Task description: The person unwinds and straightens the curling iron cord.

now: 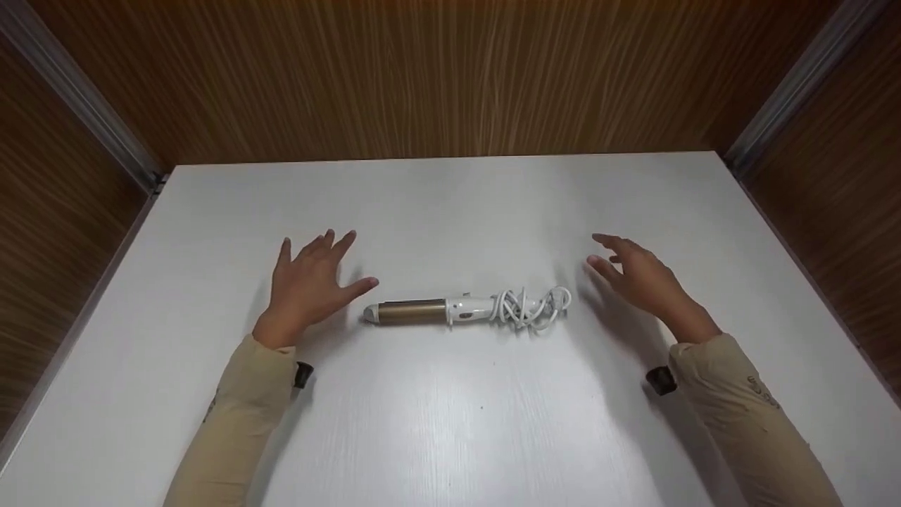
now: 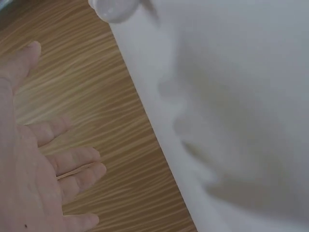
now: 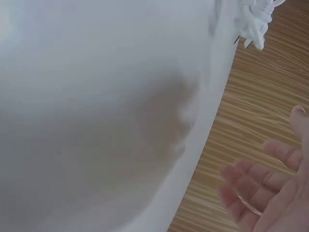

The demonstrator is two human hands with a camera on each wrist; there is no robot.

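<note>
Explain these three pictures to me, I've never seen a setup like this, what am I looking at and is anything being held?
There is no machine here: a person works with two bare hands and wears three cameras. The wide picture comes from a camera on the head, looking down at a white table set among wood-grain walls. The other two come from cameras on each wrist, so each shows its own palm up close against table and wall. On the table lies a curling iron with a gold barrel and a white handle, its white cord wound around the handle end. The left hand and the right hand are on either side of it, fingers spread. Neither holds anything.
</note>
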